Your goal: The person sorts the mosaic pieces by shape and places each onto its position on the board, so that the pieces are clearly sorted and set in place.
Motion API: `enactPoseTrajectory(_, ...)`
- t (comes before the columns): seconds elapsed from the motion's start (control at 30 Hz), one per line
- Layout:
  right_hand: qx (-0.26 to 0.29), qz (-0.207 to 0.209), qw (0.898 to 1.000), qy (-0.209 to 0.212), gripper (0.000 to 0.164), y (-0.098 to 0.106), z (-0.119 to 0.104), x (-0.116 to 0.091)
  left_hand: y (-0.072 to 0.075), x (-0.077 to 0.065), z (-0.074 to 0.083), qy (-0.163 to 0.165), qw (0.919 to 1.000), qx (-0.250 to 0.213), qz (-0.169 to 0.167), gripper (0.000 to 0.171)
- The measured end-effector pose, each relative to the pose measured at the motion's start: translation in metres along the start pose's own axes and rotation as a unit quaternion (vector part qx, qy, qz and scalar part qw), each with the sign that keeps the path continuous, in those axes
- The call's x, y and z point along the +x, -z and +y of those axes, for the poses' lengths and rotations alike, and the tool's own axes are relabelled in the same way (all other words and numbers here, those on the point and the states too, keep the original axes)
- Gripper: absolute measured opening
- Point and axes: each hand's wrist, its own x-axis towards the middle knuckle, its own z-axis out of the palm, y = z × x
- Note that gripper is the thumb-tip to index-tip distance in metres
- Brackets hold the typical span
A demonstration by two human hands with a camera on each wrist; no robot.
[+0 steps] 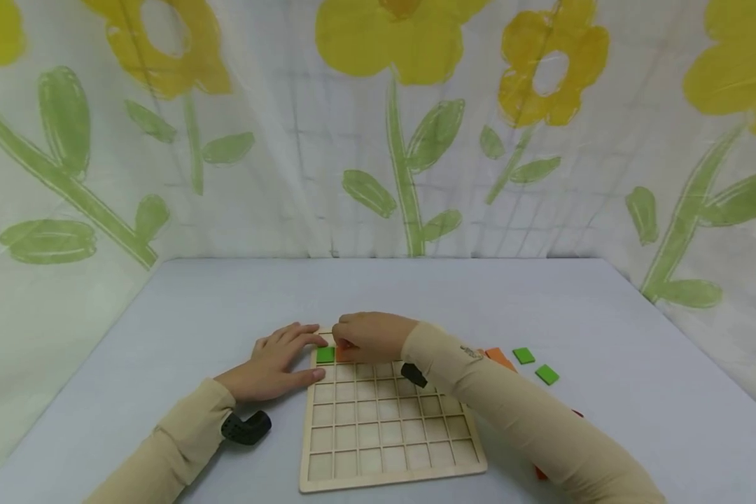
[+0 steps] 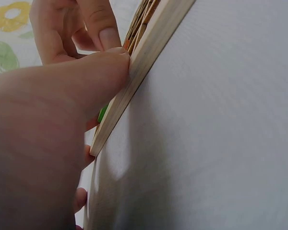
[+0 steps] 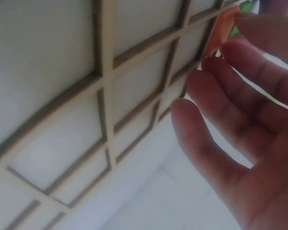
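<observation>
A wooden grid board [image 1: 393, 483] lies on the table. In one of its far-left cells sits a green square tile [image 1: 325, 355]. Just right of it, my right hand [image 1: 373, 337] pinches an orange square tile [image 1: 345, 353] at the neighbouring cell. The right wrist view shows that orange tile [image 3: 223, 29] at the fingertips, partly covered by them. My left hand [image 1: 277, 365] rests at the board's left edge, fingers spread and thumb on the rim. The left wrist view has the left thumb [image 2: 103, 72] against the board's wooden side [image 2: 129, 91].
Right of the board lie loose green tiles [image 1: 547, 374] and orange tiles [image 1: 500, 358], partly behind the right sleeve [image 1: 516, 406]. Red pieces [image 1: 577, 413] peek out beside that sleeve. A flower-patterned curtain [image 1: 365, 140] hangs behind the table [image 1: 239, 287].
</observation>
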Motion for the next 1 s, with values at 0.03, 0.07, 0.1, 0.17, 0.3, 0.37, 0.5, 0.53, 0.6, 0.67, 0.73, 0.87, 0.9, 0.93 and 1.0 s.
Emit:
enactPoseTrajectory(0.03,-0.001,0.002,1.0,0.0,0.015,0.002,0.0,-0.003,-0.001,0.0,0.0,-0.001,1.0,0.002,0.0,0.051)
enactPoseTrajectory(0.07,-0.001,0.006,1.0,0.0,0.016,0.005,0.0,-0.007,-0.001,0.001,0.001,0.0,1.0,0.001,0.0,0.051)
enactPoseTrajectory(0.1,0.001,0.011,1.0,-0.001,0.015,0.009,0.001,-0.012,-0.002,0.001,0.001,0.0,1.0,0.001,-0.001,0.051)
enactPoseTrajectory(0.17,0.007,0.031,0.999,-0.001,0.013,0.019,0.004,-0.026,-0.002,0.002,0.002,0.001,1.0,0.0,-0.002,0.051)
enactPoseTrajectory(0.3,0.03,0.084,0.996,-0.005,0.009,0.042,0.017,-0.069,-0.002,0.002,0.002,0.0,1.0,0.001,0.001,0.052)
enactPoseTrajectory(0.37,0.041,0.103,0.994,-0.02,0.008,0.048,0.028,-0.094,-0.001,0.002,0.002,-0.002,1.0,0.002,0.003,0.052)
enactPoseTrajectory(0.5,0.062,0.095,0.987,-0.11,0.014,0.047,0.05,-0.147,0.001,0.002,0.001,-0.004,1.0,0.007,0.005,0.053)
enactPoseTrajectory(0.53,0.069,0.088,0.984,-0.137,0.016,0.045,0.054,-0.159,0.001,0.002,0.002,-0.004,0.9999,0.008,0.005,0.053)
enactPoseTrajectory(0.6,0.084,0.068,0.976,-0.188,0.02,0.038,0.063,-0.18,0.002,0.002,0.001,-0.004,0.9999,0.012,0.005,0.053)
enactPoseTrajectory(0.67,0.097,0.046,0.967,-0.232,0.024,0.029,0.072,-0.198,0.002,0.003,0.002,-0.005,0.9999,0.012,0.004,0.053)
enactPoseTrajectory(0.73,0.108,0.022,0.958,-0.266,0.028,0.021,0.081,-0.212,0.002,0.003,0.002,-0.007,0.9999,0.013,0.005,0.053)
enactPoseTrajectory(0.87,0.124,-0.019,0.941,-0.313,0.029,0.008,0.097,-0.227,0.0,0.001,0.002,-0.011,0.9998,0.01,0.011,0.051)
enactPoseTrajectory(0.9,0.13,-0.026,0.938,-0.319,0.028,0.007,0.1,-0.228,0.0,0.001,0.002,-0.013,0.9998,0.01,0.013,0.051)
enactPoseTrajectory(0.93,0.134,-0.032,0.936,-0.324,0.027,0.005,0.102,-0.229,-0.001,0.001,0.002,-0.013,0.9998,0.009,0.014,0.05)
enactPoseTrajectory(1.0,0.143,-0.045,0.929,-0.338,0.026,0.002,0.106,-0.231,-0.003,0.001,0.003,-0.014,0.9998,0.007,0.014,0.049)
